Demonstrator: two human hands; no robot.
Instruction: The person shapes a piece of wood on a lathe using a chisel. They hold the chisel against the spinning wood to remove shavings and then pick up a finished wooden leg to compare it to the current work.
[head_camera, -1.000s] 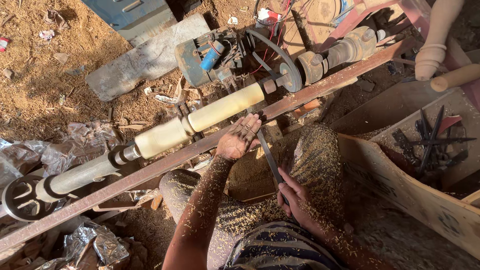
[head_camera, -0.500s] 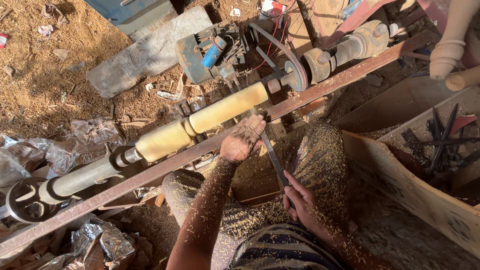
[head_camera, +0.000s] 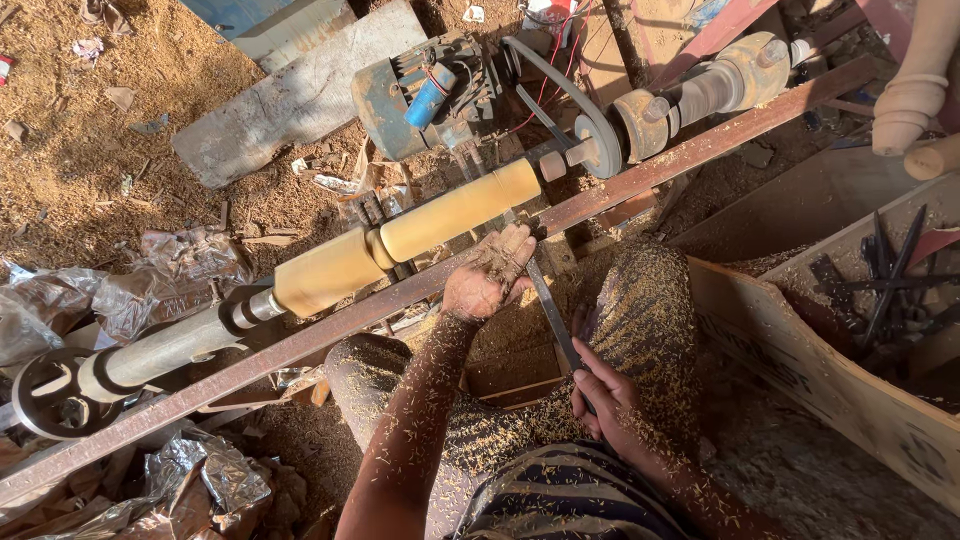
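Wood shavings coat both forearms. A long metal chisel (head_camera: 552, 315) is gripped at its handle end by the right hand (head_camera: 605, 392) and pinned near its tip by the closed left hand (head_camera: 488, 278) on the rusty steel rail (head_camera: 700, 150), just beside the pale wooden cylinder (head_camera: 455, 212) mounted on the lathe.

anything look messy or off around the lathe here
Nothing looks broken, but wood shavings lie everywhere: they coat both forearms, the left hand resting on the long metal chisel, the right hand gripping its handle end, and the lap below. The pale wooden cylinder sits straight on the lathe.
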